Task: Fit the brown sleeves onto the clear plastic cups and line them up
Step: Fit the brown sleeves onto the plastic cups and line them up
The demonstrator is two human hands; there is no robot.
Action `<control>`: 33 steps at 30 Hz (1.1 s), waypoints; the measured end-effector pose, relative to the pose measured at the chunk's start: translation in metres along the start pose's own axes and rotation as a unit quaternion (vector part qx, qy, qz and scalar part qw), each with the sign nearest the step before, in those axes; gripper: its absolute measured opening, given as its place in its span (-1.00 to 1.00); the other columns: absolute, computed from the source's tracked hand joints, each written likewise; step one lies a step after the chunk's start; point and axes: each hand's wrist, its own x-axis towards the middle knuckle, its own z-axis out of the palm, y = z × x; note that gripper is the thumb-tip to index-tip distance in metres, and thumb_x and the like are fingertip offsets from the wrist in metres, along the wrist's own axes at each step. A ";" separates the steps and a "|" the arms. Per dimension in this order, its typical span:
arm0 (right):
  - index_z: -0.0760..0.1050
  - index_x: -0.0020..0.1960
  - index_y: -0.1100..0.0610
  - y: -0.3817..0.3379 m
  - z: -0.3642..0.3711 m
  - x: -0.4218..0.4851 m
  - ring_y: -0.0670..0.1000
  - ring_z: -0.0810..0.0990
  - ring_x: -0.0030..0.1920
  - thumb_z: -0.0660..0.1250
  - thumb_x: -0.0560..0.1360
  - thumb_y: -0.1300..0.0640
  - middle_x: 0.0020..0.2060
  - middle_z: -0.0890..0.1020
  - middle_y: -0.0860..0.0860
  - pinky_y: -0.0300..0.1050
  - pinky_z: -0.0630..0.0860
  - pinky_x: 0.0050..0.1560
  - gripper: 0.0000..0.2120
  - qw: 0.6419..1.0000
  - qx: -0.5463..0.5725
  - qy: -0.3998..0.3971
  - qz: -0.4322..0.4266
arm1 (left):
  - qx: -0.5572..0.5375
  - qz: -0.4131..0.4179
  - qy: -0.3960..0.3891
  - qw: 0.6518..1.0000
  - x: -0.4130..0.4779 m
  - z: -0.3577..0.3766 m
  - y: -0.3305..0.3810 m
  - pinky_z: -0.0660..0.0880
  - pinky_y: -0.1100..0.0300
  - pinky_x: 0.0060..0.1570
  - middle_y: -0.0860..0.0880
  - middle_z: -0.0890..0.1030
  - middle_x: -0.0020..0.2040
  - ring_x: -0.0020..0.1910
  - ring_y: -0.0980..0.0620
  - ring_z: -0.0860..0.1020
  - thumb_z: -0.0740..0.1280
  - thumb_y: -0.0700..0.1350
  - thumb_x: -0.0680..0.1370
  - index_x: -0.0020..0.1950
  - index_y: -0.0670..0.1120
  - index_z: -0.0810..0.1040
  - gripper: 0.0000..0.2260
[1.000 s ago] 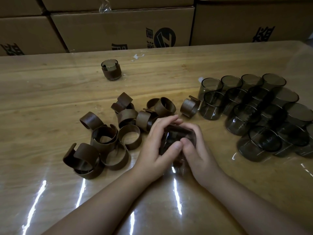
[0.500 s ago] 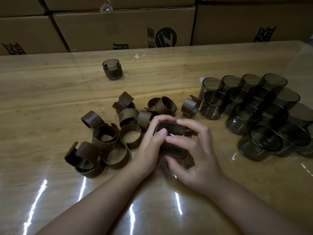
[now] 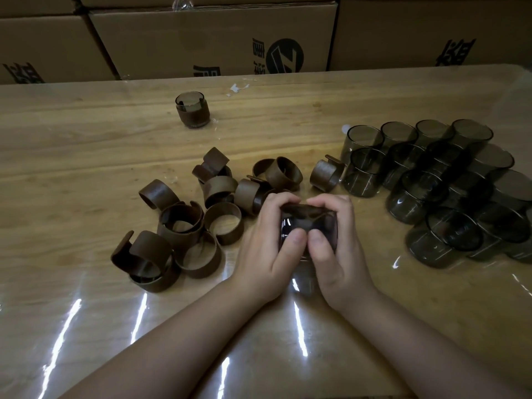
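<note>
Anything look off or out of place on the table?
Mostly ordinary. The loose brown sleeves lie in a jumbled heap, some nested or on their sides, rather than sorted. One finished cup stands alone far back. Small white scraps litter the table near the boxes.

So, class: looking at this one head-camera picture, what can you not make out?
- Head view: how far the brown sleeve sits on the clear plastic cup; the left hand and right hand cover it.
- Head view: the number of smoky clear cups at right; they overlap and the frame edge cuts them.
- Head view: the cardboard boxes' print, partly cut off.
</note>
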 end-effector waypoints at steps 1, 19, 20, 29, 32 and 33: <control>0.32 0.20 -0.11 -0.001 0.001 0.000 -0.01 0.53 0.05 0.14 0.50 -0.09 0.08 0.44 0.00 -0.10 0.50 0.00 -0.72 0.999 0.027 -0.004 0.017 | 0.014 0.007 0.001 1.000 0.000 0.000 0.001 0.47 0.19 -0.17 0.01 0.45 0.06 -0.08 0.15 0.50 -0.05 0.38 0.54 0.23 0.03 0.34 -0.48; 0.42 0.12 -0.13 -0.003 0.000 0.002 -0.04 0.57 0.04 0.08 0.49 -0.16 0.00 0.56 -0.11 -0.06 0.55 -0.03 -0.72 0.984 0.130 0.007 0.120 | -0.064 -0.007 -0.060 0.996 0.009 -0.003 -0.004 0.49 0.21 -0.08 -0.09 0.41 0.10 -0.01 0.08 0.48 0.19 0.38 0.47 0.19 0.10 0.30 -0.54; 0.38 0.18 -0.12 -0.003 -0.001 0.000 -0.05 0.54 0.07 0.08 0.51 -0.12 0.05 0.51 -0.06 -0.07 0.53 0.02 -0.72 0.992 0.089 0.004 0.086 | -0.077 -0.008 -0.065 0.995 0.009 -0.003 -0.005 0.50 0.17 -0.07 -0.10 0.42 0.09 -0.01 0.07 0.49 0.16 0.39 0.48 0.20 0.09 0.30 -0.53; 0.28 0.33 0.09 -0.002 -0.009 0.001 -0.27 0.36 0.17 0.14 0.52 -0.14 0.13 0.24 -0.10 -0.40 0.40 0.10 -0.53 0.991 -0.102 -0.008 -0.081 | -0.231 -0.098 -0.109 0.962 0.011 -0.002 -0.006 0.51 0.27 -0.19 -0.01 0.50 -0.01 -0.13 0.18 0.55 0.21 0.19 0.51 0.18 0.00 0.35 -0.64; 0.29 0.34 0.08 -0.001 -0.011 0.002 -0.13 0.34 0.22 0.07 0.56 -0.17 0.18 0.21 -0.09 -0.20 0.44 0.16 -0.54 0.986 -0.120 -0.016 -0.115 | -0.269 -0.182 -0.158 0.933 0.015 -0.001 -0.004 0.37 0.24 -0.57 -0.07 0.53 -0.29 -0.53 0.09 0.45 0.06 0.23 0.52 0.23 -0.17 0.33 -0.49; 0.29 0.33 0.07 0.000 -0.012 0.002 -0.09 0.35 0.23 0.04 0.57 -0.18 0.19 0.21 -0.08 -0.15 0.43 0.18 -0.54 0.986 -0.117 -0.017 -0.116 | -0.273 -0.203 -0.164 0.926 0.015 0.000 -0.005 0.32 0.28 -0.60 -0.06 0.52 -0.40 -0.59 0.08 0.40 0.04 0.24 0.55 0.25 -0.22 0.33 -0.44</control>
